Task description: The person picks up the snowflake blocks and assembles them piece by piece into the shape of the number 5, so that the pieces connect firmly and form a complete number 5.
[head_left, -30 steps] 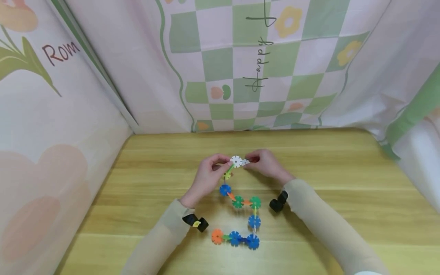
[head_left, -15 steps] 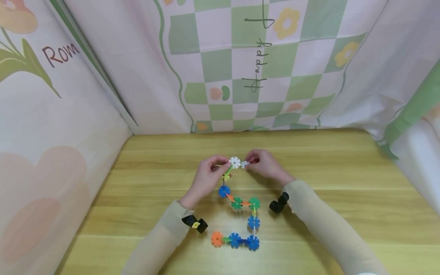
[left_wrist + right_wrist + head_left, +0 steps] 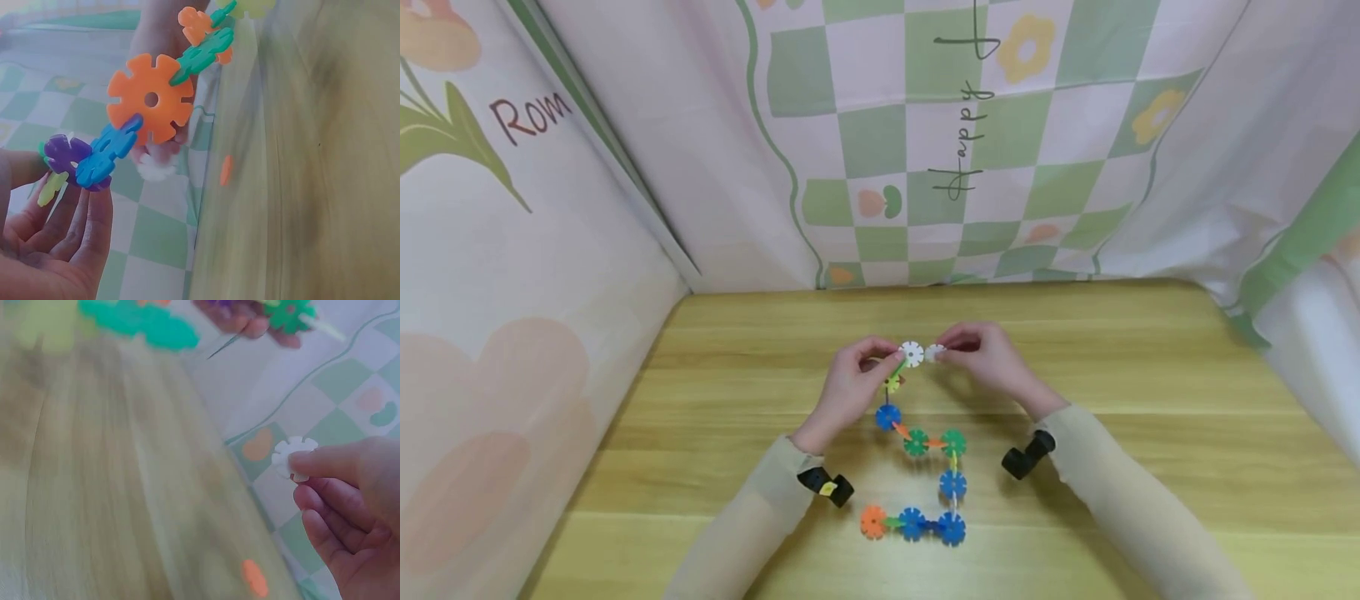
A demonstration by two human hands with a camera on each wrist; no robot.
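Note:
In the head view my left hand pinches the far end of a chain of slotted plastic snowflake discs, beside a white disc. In the left wrist view its fingers grip near a purple disc, with a blue disc and an orange disc following along the chain. My right hand pinches a second white disc between thumb and fingers. Its rim lies close to the first white disc, with a narrow gap between them in the head view.
The chain winds towards me over the wooden table, through a green disc and a blue disc to an orange disc. A printed curtain stands behind the table. Black wrist cameras sit on both sleeves.
My right hand and sleeve have shifted slightly right and turned, and its white disc now sits flatter to the head camera. The left hand and chain have barely moved.

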